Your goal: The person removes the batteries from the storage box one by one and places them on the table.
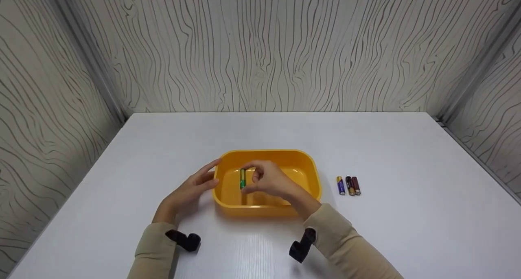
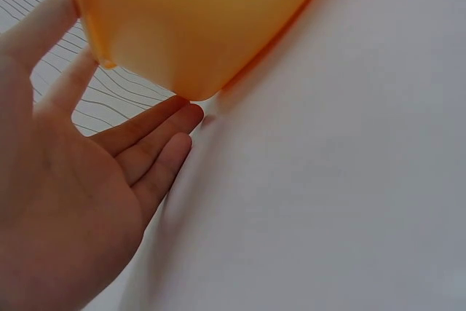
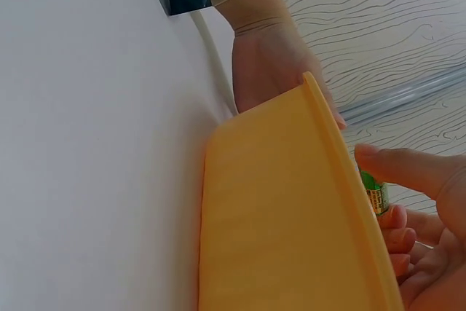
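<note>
Over the left half of a yellow plastic bin [image 1: 268,210], my right hand [image 1: 270,179] pinches a green battery [image 1: 243,179] by its two ends, between thumb and index finger. In the right wrist view the green battery [image 3: 376,193] shows partly behind the bin's rim, by the thumb. My left hand [image 1: 195,187] rests against the bin's left side, its fingers fairly straight and spread. In the left wrist view, the left hand [image 2: 80,172] has its fingertips at the outer wall and rim of the bin [image 2: 196,27].
Right of the bin, three batteries lie side by side on the white table [image 1: 407,157]: a purple and gold one [image 1: 340,186], a black and gold one [image 1: 350,186] and a dark red one [image 1: 356,186]. Wood-grain patterned panels [image 1: 260,47] stand behind and at both sides.
</note>
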